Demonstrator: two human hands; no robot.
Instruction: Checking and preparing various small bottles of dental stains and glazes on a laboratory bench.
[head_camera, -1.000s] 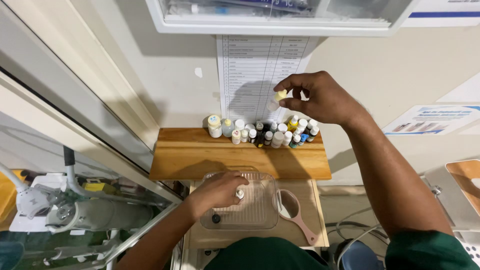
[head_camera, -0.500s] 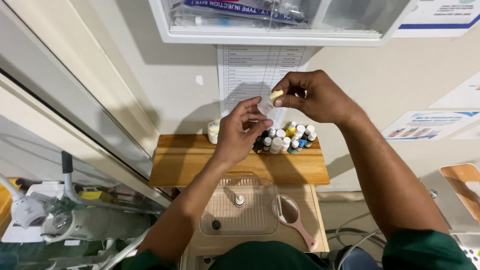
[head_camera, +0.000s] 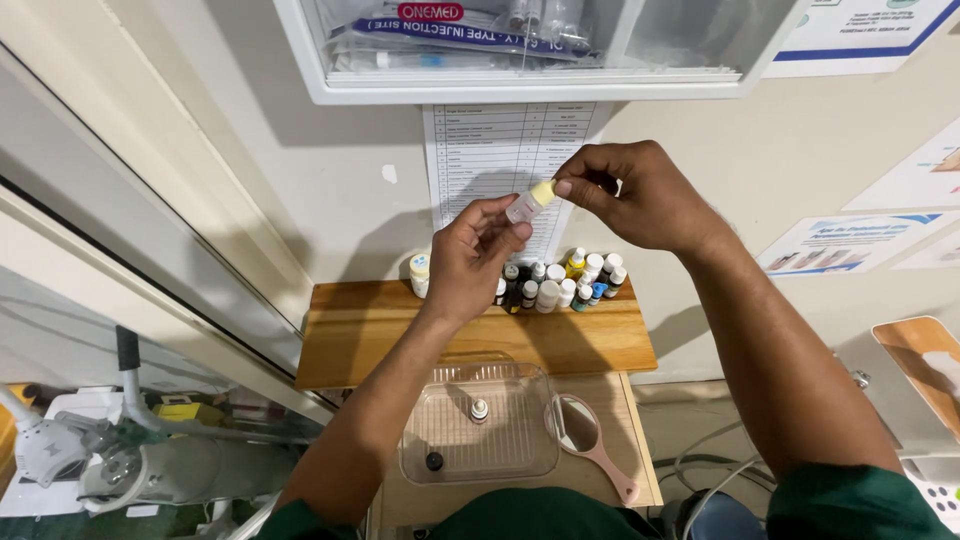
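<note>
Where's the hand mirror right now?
In the head view, the pink hand mirror lies low and right of centre on the lower wooden surface, just right of the clear plastic lid, under the wooden shelf.

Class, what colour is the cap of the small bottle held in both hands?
Pale yellow: the cap tops the small bottle, clearest in the head view.

Both arms reach up and forward, raised in front of the chest. The left hand (head_camera: 478, 255) is cupped, fingertips pinched together, palm turned toward the right hand (head_camera: 630, 195), whose thumb and forefinger pinch closed, knuckles upward.
</note>
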